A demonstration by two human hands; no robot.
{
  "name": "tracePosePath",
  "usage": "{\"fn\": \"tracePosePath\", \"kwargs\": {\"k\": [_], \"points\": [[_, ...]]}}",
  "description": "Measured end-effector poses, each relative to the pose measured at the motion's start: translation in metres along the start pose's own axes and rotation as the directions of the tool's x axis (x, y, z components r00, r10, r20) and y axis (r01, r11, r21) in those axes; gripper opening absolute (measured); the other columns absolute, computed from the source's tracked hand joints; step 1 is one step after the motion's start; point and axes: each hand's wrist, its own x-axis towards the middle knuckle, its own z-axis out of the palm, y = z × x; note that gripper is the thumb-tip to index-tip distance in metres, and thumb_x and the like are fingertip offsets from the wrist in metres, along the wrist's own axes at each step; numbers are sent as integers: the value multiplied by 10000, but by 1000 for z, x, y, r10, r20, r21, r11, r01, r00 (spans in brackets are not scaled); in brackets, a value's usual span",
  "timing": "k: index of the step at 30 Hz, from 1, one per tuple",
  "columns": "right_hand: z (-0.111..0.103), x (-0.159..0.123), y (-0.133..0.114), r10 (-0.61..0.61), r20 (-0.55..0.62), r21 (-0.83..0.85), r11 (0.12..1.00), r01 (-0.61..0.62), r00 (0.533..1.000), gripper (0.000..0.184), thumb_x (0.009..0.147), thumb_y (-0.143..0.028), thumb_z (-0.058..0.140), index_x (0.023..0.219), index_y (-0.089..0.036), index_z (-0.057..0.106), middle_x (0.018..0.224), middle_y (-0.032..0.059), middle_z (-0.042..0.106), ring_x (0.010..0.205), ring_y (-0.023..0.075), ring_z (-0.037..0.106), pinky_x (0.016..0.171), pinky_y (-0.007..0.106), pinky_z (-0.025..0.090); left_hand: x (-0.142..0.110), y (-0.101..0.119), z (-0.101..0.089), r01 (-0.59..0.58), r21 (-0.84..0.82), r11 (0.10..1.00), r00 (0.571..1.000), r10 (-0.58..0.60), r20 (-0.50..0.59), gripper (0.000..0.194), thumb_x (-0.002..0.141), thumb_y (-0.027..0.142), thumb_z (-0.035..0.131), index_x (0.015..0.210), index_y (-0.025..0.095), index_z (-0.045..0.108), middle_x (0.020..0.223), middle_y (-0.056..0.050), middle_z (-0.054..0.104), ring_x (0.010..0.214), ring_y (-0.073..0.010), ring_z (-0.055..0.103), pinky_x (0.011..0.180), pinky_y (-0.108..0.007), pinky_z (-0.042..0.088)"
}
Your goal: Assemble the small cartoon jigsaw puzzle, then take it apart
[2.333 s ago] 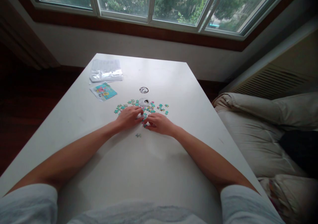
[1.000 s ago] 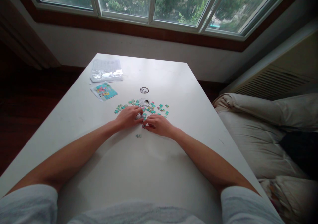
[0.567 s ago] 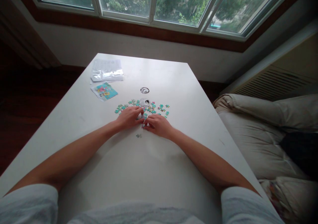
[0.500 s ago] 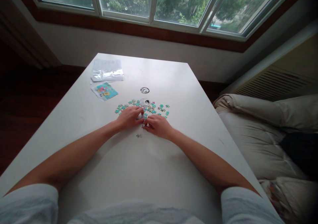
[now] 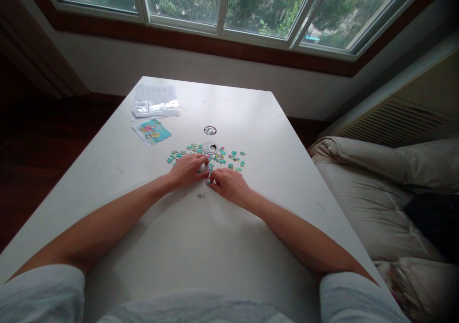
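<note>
Many small puzzle pieces, mostly teal-green with some pink and yellow, lie scattered in a loose arc on the white table. My left hand rests at the near left of the pile, fingers curved and a gap between thumb and index finger; nothing shows held in it. Close beside it, my right hand pinches a small puzzle piece at the table surface. Its fingers partly cover that piece. Nearer to me lie joined or touching greyish pieces.
A picture card in a clear sleeve lies at the left, below a stack of clear plastic bags. Two round table inserts sit beyond the pile. On the right stands a beige sofa; windows are ahead.
My right hand has shifted slightly, and the piece at its fingertips shows a little more clearly. My left hand stays almost in place.
</note>
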Motion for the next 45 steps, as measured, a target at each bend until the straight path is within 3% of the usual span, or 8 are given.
{"fn": "tracePosePath", "kwargs": {"k": [18,25,29,35,45], "points": [[12,-1,-6,97,-20,-23,995,-97,995,93,968,-279,615,977,-189,635,1004,79,685,960,200,628,842,289,444,-1,1,-1,-14,30,999,1000,14,9,201,926,392,582,1040,227,606,1007,-64,672,948,-255,630,830,-356,449],[11,-2,-5,90,-23,-34,995,-91,996,101,980,-288,602,990,-192,633,1006,77,689,978,204,630,838,288,430,1,-1,-3,24,-89,996,1000,-23,15,166,910,366,588,996,227,621,900,-29,649,819,-198,602,740,-305,425],[9,-2,-5,89,-26,-33,995,-90,996,102,974,-297,616,983,-198,640,981,69,693,966,202,632,824,285,425,2,-5,-5,16,-137,990,999,-12,36,199,868,410,630,870,218,581,849,-14,626,756,-179,564,659,-285,386],[8,-3,-3,77,-32,-28,997,-78,996,87,964,-286,624,988,-206,649,987,61,698,957,199,634,815,284,424,2,-5,-8,-44,-77,996,997,49,63,252,814,424,688,795,217,547,824,-4,620,748,-176,552,684,-298,369],[7,-2,-3,43,-27,-9,999,-43,999,83,956,-275,637,986,-200,655,963,51,696,926,186,623,803,274,407,-2,3,-9,-24,13,1000,996,23,85,253,841,465,659,842,223,586,900,-31,650,855,-218,597,770,-339,373]]}}
